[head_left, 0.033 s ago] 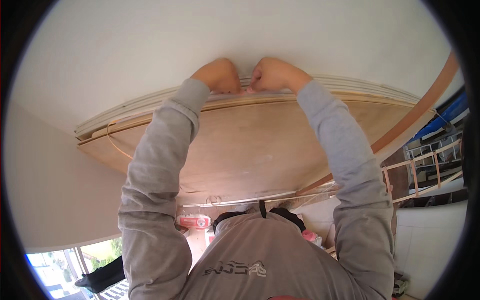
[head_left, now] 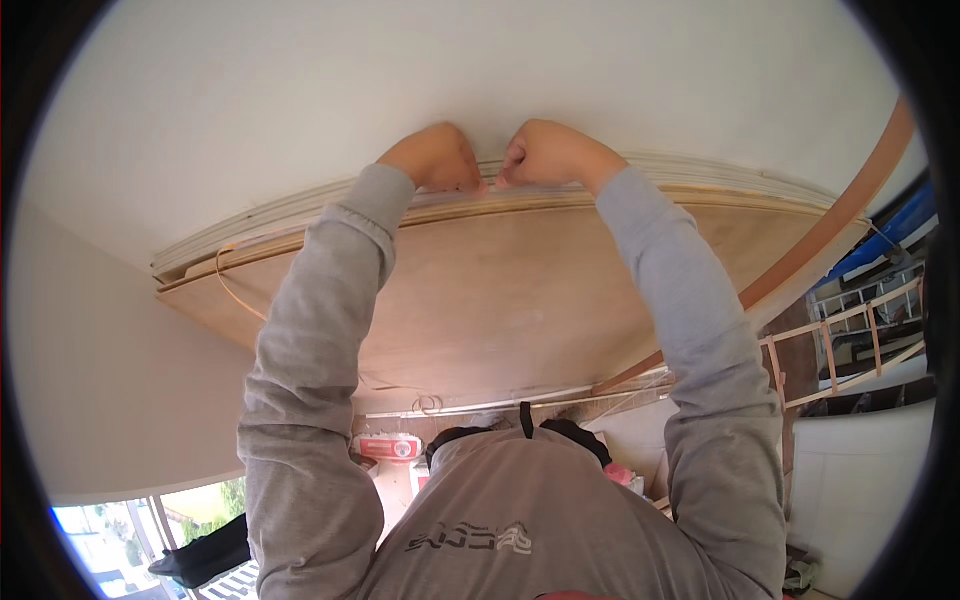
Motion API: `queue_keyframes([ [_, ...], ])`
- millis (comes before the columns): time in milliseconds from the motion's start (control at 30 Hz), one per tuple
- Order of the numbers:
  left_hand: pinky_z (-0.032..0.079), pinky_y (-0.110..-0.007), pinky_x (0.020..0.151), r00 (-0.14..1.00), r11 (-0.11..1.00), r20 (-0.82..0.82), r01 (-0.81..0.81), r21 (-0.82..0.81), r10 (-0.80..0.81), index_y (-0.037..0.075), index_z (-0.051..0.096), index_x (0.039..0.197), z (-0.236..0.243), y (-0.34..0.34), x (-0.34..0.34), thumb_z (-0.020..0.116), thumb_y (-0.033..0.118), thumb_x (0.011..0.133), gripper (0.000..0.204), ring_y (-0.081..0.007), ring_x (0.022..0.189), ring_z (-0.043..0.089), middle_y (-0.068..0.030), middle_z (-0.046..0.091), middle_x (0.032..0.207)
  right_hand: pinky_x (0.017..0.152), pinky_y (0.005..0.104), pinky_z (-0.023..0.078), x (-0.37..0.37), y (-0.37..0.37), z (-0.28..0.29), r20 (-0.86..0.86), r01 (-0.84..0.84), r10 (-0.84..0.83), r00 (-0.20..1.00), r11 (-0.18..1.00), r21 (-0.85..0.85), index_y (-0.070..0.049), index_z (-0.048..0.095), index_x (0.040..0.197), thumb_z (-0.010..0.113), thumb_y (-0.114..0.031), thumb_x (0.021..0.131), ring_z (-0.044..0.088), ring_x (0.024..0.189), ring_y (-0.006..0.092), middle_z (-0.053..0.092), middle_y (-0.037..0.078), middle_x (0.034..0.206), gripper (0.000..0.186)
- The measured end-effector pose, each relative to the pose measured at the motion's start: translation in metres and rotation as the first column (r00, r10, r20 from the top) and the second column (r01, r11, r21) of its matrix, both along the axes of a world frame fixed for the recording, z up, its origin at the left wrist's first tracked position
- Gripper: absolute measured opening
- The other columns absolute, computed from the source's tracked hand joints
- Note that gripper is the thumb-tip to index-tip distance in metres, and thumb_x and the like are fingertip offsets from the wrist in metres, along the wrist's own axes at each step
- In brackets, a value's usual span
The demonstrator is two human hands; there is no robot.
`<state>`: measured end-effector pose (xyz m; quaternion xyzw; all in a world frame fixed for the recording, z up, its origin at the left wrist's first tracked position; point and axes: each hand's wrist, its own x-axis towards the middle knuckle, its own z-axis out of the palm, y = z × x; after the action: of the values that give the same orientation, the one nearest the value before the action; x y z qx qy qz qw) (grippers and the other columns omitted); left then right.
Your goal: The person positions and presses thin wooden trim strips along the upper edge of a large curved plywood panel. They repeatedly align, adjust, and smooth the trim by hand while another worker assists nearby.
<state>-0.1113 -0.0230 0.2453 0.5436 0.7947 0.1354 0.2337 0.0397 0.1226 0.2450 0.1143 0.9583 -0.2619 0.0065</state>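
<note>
At upper centre, we curl our bare left hand (head_left: 440, 160) and bare right hand (head_left: 545, 154) by a broad tan wooden panel (head_left: 510, 290) — whether gripping, we cannot tell.

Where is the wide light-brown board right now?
In the head view, the light-brown board spans the picture's middle, just below the left hand and right hand, with pale panels behind its top edge.

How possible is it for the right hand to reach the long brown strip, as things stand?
Probably yes: from the stacked panels, the right hand seems to have a free way to the brown strip, uncovered to the right; only a lower stretch passes behind the sleeve.
</note>
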Motion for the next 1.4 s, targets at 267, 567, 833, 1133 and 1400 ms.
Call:
queue_keyframes([
  [267, 0.054, -0.038, 0.072, 0.998, 0.999, -0.030, -0.049, 0.011, 0.049, 0.003, 0.081, 0.086, 0.006, -0.006, 0.013, 0.085, 0.033, 0.075, 0.033, -0.0238, 0.073, 0.068, -0.0133, 0.074, 0.079, 0.071, 0.0396, 0.052, 0.021, 0.009, 0.005, 0.059, 0.128, -0.123, 0.991, 0.986, -0.106, -0.005, 0.080, 0.085, 0.088, -0.029, 0.073, 0.067, 0.075, 0.0234, 0.074, 0.012, 0.078, 0.029],
  [567, 0.053, -0.036, 0.069, 0.997, 0.991, -0.043, -0.076, -0.111, 0.072, 0.003, 0.078, 0.083, 0.012, 0.007, 0.016, 0.085, 0.030, 0.075, 0.029, -0.0211, 0.071, 0.065, -0.0095, 0.071, 0.075, 0.073, 0.0389, 0.053, 0.010, 0.006, 0.007, 0.118, 0.136, -0.129, 0.985, 0.989, -0.053, -0.005, 0.081, 0.085, 0.088, -0.029, 0.073, 0.068, 0.078, 0.0237, 0.075, 0.012, 0.082, 0.028],
  [833, 0.054, -0.034, 0.072, 0.993, 1.000, 0.115, -0.015, -0.015, 0.017, 0.002, 0.079, 0.090, 0.000, -0.007, 0.000, 0.082, 0.024, 0.079, 0.025, -0.0190, 0.075, 0.066, -0.0089, 0.073, 0.080, 0.074, 0.0299, 0.052, 0.032, 0.020, -0.007, 0.004, 0.183, -0.208, 0.978, 0.850, -0.494, 0.001, 0.072, 0.098, 0.064, -0.022, 0.098, 0.063, 0.079, 0.0136, 0.072, 0.005, 0.087, 0.024],
  [1133, 0.055, -0.042, 0.076, 0.977, 0.773, -0.187, 0.194, 0.604, -0.100, 0.004, 0.077, 0.089, -0.044, -0.041, 0.037, 0.071, 0.003, 0.083, 0.009, -0.0311, 0.084, 0.066, -0.0111, 0.068, 0.088, 0.069, 0.0313, 0.049, 0.041, -0.022, -0.025, -0.257, 0.140, -0.188, 0.948, 0.971, -0.194, -0.001, 0.069, 0.091, 0.074, -0.020, 0.093, 0.057, 0.074, 0.0136, 0.062, 0.003, 0.079, 0.020],
  [1400, 0.053, -0.045, 0.075, 0.948, 0.682, -0.317, 0.255, 0.685, -0.037, 0.004, 0.068, 0.079, -0.048, -0.040, 0.046, 0.072, 0.004, 0.082, 0.004, -0.0319, 0.085, 0.064, -0.0090, 0.063, 0.085, 0.066, 0.0335, 0.049, 0.044, -0.023, -0.030, -0.296, 0.154, -0.190, 0.936, 0.978, -0.142, -0.001, 0.072, 0.088, 0.080, -0.013, 0.083, 0.056, 0.070, 0.0167, 0.062, 0.006, 0.080, 0.015],
])
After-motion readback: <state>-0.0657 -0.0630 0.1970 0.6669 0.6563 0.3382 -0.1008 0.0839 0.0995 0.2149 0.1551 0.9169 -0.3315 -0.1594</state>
